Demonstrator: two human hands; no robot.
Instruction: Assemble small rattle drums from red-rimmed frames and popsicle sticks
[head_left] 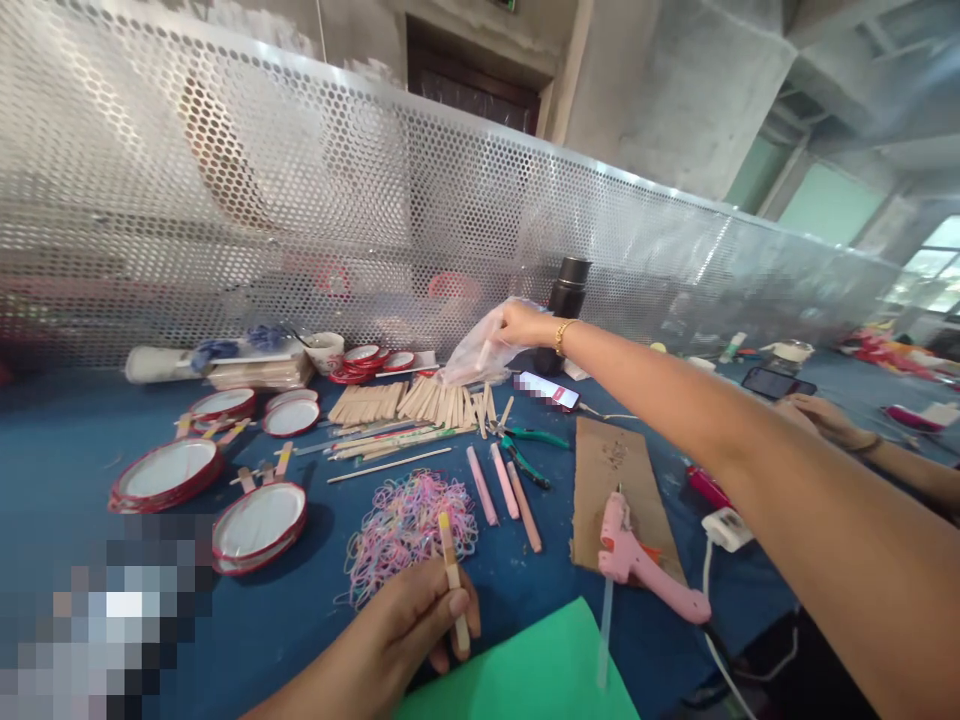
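My left hand (427, 605) is closed around a wooden craft stick (452, 575) with a yellow tip, held nearly upright above a green sheet (525, 670). Stretched far across the table, my right hand (521, 325) grips a clear plastic bag (472, 350); its fingertips are partly hidden by the plastic. Loose craft sticks (442, 402) lie spread just in front of that bag. Between my hands sits a heap of pastel rubber bands (412, 520), with pink markers (504, 480) beside it and teal-handled pliers (529, 460) behind them.
A pink glue gun (622, 545) rests on cardboard (592, 460) at right. Red-rimmed round pieces (259, 525) are stacked on the left. A phone (547, 390) and black bottle (568, 290) stand near the perforated screen (337, 200). Another person's hands (821, 420) are at far right.
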